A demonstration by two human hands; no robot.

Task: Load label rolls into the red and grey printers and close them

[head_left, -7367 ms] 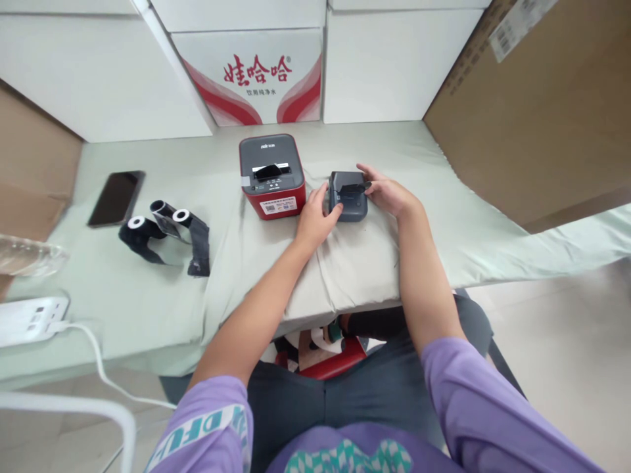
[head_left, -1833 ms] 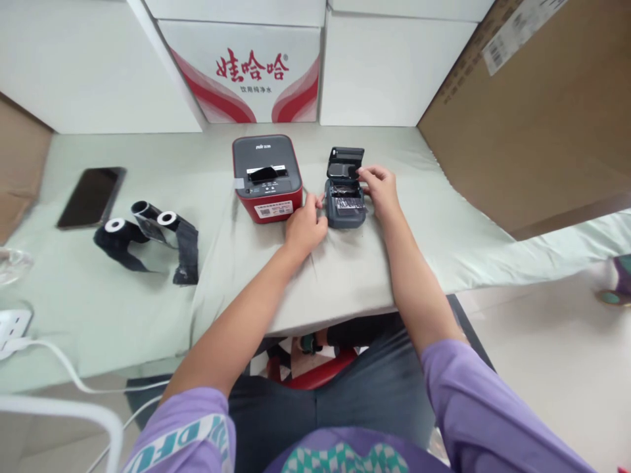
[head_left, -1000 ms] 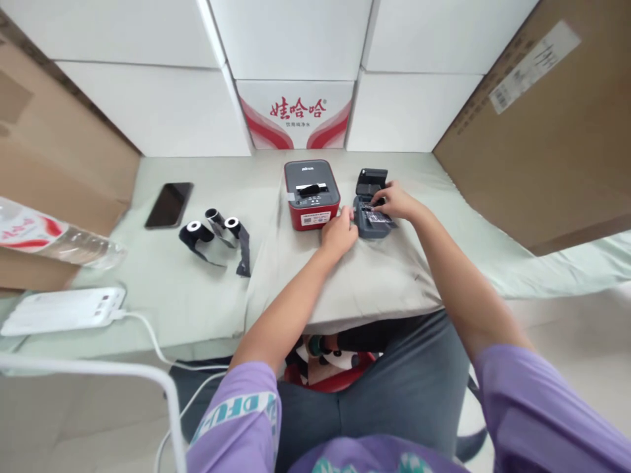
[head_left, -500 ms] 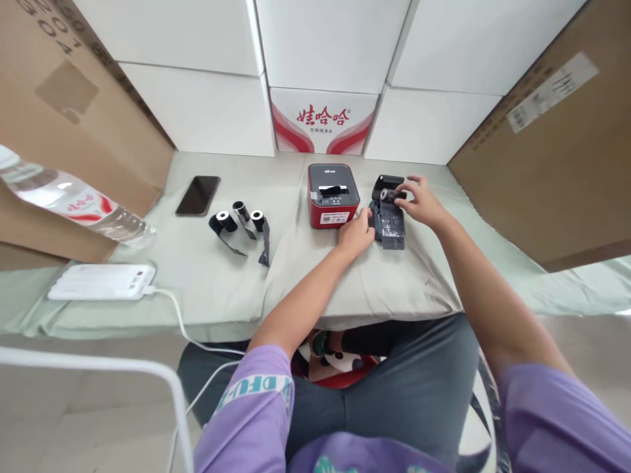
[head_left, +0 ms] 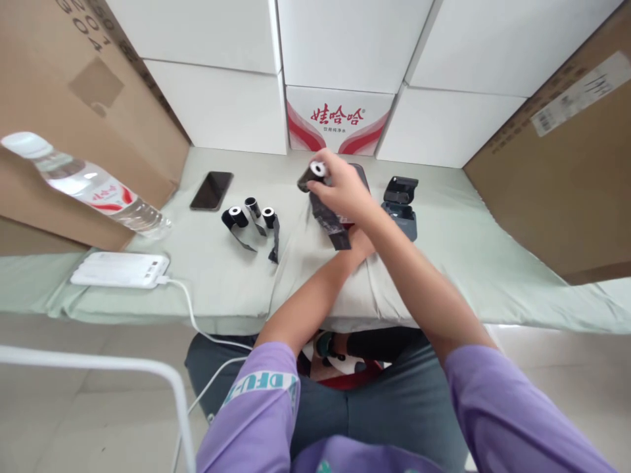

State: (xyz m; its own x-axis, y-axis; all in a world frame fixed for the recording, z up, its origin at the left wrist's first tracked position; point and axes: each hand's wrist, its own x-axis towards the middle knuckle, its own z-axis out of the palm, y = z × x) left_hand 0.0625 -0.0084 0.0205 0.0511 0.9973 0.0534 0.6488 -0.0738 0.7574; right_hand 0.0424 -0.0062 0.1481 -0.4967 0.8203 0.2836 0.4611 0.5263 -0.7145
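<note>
My right hand (head_left: 345, 189) pinches a small black paper roll (head_left: 309, 177) with a white core. Its dark loose strip hangs down in front of the red and black printer (head_left: 359, 172), which is partly covered. My left hand (head_left: 362, 243) lies low beside the printer, behind my right forearm; its fingers are hidden. Right of my hands stands a small dark portable printer (head_left: 407, 226), its lid raised and its roll bay showing. Three black rolls with loose tails, among them a left roll (head_left: 238, 217), a middle roll (head_left: 253, 208) and a right roll (head_left: 269, 217), stand left on the cloth.
A black phone (head_left: 211, 191) lies behind the rolls. A white power bank (head_left: 118, 270) with a cable sits at the left front edge, near a tilted water bottle (head_left: 98, 187). Cardboard boxes (head_left: 566, 171) flank the table; white boxes (head_left: 217, 105) line its back.
The black roll has come out of the portable printer in my right hand and moved left, in front of the red printer. My left hand no longer touches the portable printer. The view has shifted slightly.
</note>
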